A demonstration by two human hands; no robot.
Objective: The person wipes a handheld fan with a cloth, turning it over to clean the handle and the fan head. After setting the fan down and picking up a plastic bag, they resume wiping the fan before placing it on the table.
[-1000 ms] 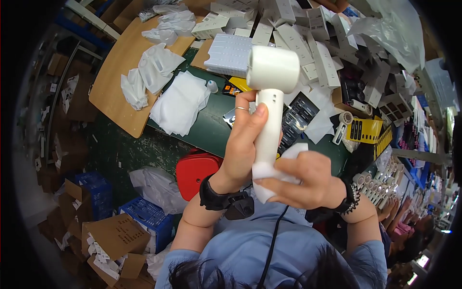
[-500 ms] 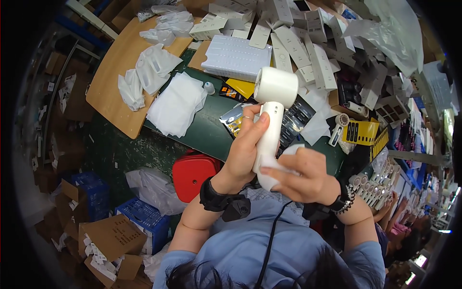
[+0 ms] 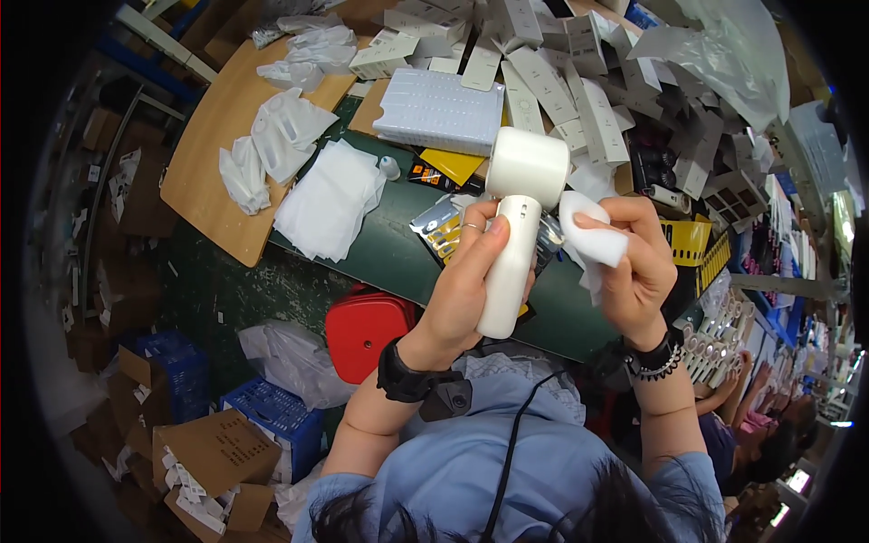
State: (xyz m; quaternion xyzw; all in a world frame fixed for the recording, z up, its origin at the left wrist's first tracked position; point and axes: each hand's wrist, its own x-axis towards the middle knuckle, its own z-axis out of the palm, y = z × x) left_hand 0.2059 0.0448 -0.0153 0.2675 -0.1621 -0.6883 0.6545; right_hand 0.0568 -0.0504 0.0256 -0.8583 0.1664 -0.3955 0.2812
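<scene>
A cream-white handheld fan with a round cylindrical head is held up over the near edge of the green table. My left hand is closed around its handle, thumb lying along the upper part. Beside the fan's head, my right hand pinches a folded white wiping cloth. The cloth is close to the fan's head; I cannot tell whether it touches. Part of the handle's left side is hidden by my left fingers.
A stack of white sheets and a small bottle lie on the green table. White boxes are heaped at the back. Bagged items lie on a wooden board. A red stool stands below the table edge.
My right hand has moved up and right with the cloth, from the lower end of the handle to beside the fan's head. My left hand keeps its grip; the fan is slightly more upright.
</scene>
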